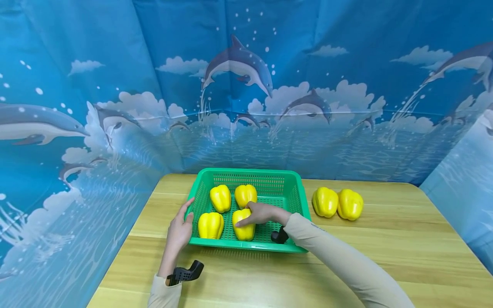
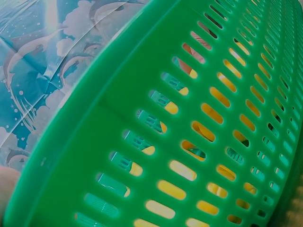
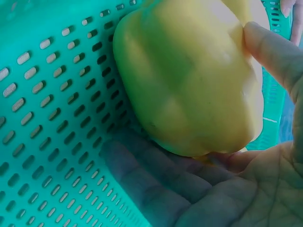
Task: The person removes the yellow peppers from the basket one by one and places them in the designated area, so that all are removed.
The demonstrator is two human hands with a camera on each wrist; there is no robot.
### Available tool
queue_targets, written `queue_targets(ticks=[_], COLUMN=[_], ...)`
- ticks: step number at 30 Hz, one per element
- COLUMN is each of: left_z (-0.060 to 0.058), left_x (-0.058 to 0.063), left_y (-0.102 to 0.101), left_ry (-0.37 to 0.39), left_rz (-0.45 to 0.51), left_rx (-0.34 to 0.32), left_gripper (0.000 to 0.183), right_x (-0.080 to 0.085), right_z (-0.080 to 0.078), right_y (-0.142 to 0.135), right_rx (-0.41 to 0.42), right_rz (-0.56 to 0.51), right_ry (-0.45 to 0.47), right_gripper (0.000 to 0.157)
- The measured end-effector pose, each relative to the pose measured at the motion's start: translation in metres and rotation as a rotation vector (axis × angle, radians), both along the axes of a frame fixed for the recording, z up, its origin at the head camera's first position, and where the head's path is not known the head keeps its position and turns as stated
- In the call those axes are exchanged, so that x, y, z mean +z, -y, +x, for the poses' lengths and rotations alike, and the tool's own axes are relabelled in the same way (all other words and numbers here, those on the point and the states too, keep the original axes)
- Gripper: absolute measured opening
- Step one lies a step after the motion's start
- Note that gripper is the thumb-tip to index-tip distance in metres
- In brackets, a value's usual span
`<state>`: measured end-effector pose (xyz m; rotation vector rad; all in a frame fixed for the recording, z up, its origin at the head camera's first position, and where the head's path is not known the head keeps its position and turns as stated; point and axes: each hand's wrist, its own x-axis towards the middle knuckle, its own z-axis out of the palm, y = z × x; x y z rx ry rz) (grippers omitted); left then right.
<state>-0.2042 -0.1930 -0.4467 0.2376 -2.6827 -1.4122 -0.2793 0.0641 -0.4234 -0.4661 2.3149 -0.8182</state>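
Fingers (image 3: 151, 189) of the right hand (image 1: 263, 213) lie spread and slightly bent along one side of a yellow bell pepper, while the thumb rests against its opposite side; together they have a loose hold on it, the gap between them about as wide as the fruit. That pepper (image 1: 244, 233) is inside the green plastic basket, at the near side and right of the near-left pepper (image 1: 210, 225). Whether the basket floor bears its full weight, I cannot tell.

It looks plump and smooth, so I would judge it light for its bulk, firm but liable to bruise or dent under a hard pinch, and a little slippery on its glossy skin. A broad grasp across the lobed sides, thumb opposite several fingers, seems the surest hold.

Beyond it in the basket sit a far-left pepper (image 1: 220, 198) and a far-right pepper (image 1: 245, 196), the latter close to the right hand. Against the left rim of the green plastic basket (image 1: 252, 244) rests the left hand (image 1: 180, 229), its fingers extended and no pepper in it. Two more peppers (image 1: 337, 204) lie side by side on the wooden table (image 1: 385, 252), to the right of the basket. Behind the table hangs a blue dolphin-print curtain (image 1: 154, 55).
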Motion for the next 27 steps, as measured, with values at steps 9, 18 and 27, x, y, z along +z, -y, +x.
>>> queue_targets(ticks=[9, 18, 27], left_z=[0.0, 0.0, -0.001], left_x=[-0.001, -0.002, -0.002], left_y=[0.001, 0.0, 0.001], left_ry=[0.0, -0.006, -0.004], left_rz=[0.002, 0.008, 0.002], left_rx=[-0.007, 0.003, -0.001], left_gripper=[0.046, 0.046, 0.046], right_x=[-0.004, -0.003, 0.009], right_z=[-0.001, -0.002, -0.002], right_y=[-0.003, -0.006, -0.008], right_rx=[0.0, -0.018, -0.048], right_rz=[-0.007, -0.017, -0.05], right_ry=[-0.046, -0.053, -0.028], right_gripper=[0.055, 0.058, 0.071])
